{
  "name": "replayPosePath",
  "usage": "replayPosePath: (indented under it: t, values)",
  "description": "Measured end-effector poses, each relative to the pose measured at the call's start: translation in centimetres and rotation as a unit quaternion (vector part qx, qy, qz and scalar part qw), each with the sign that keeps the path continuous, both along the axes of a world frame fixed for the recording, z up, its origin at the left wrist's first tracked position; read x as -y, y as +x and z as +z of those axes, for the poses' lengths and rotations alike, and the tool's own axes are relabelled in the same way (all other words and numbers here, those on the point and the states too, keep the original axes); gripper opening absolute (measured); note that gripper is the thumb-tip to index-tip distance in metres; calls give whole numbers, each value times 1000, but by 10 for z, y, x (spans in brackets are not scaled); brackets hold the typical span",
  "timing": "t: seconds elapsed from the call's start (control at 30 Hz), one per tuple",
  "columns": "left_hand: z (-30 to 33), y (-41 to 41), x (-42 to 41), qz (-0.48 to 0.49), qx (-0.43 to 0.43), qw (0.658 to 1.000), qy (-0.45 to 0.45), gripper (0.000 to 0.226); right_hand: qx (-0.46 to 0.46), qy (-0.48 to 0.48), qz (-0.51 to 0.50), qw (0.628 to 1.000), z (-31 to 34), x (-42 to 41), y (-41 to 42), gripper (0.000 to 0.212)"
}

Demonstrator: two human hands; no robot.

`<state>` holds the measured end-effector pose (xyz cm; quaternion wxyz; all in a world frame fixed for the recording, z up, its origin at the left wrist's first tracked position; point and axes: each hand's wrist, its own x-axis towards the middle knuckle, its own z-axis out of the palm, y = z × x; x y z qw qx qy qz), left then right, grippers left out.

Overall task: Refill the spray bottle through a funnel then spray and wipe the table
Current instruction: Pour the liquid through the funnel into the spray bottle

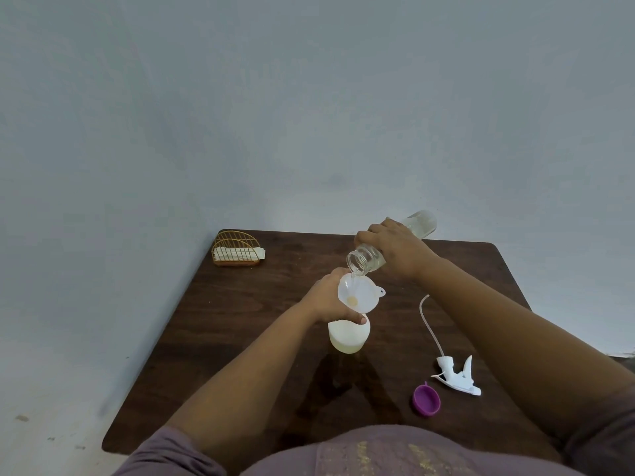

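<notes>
1. Head view: the right hand (395,250) is wrapping its fingers round a clear refill bottle (391,243), tipping it neck-down so that a thin stream is running from its open mouth onto the funnel (357,293).
2. The left hand (330,298) is curling round the neck of the spray bottle (348,334), thumb across the front just under the funnel, holding bottle and funnel together; the bottle is standing upright on the dark wooden table (240,338), near its middle.
3. The funnel is sitting tilted in the neck rather than level, and pale liquid is showing in the bottle's lower part.
4. Lying to the right, apart from the bottle, are the white trigger sprayer head (458,376) with its dip tube, and just beside it a purple cap (426,400).
5. At the far left corner a wire holder (237,249) is keeping what looks like a folded white cloth.
6. Risks, as I judge them: the stream is landing close to the funnel's far rim, so a steeper tip could be sending liquid over the edge onto the table.
7. Pouring faster than the spout drains could be flooding the tilted funnel.
8. A loosened left grip could be letting the funnel tip out or the light bottle topple.
</notes>
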<state>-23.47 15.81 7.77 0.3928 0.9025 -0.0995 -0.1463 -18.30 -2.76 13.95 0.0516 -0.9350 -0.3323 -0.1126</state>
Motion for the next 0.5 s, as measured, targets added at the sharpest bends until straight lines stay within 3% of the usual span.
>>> replayPosePath:
  t: [0.5]
  values:
    - [1, 0, 0, 10, -3, 1000, -8, 90, -2, -11, -3, 1000, 0, -1, 1, 37]
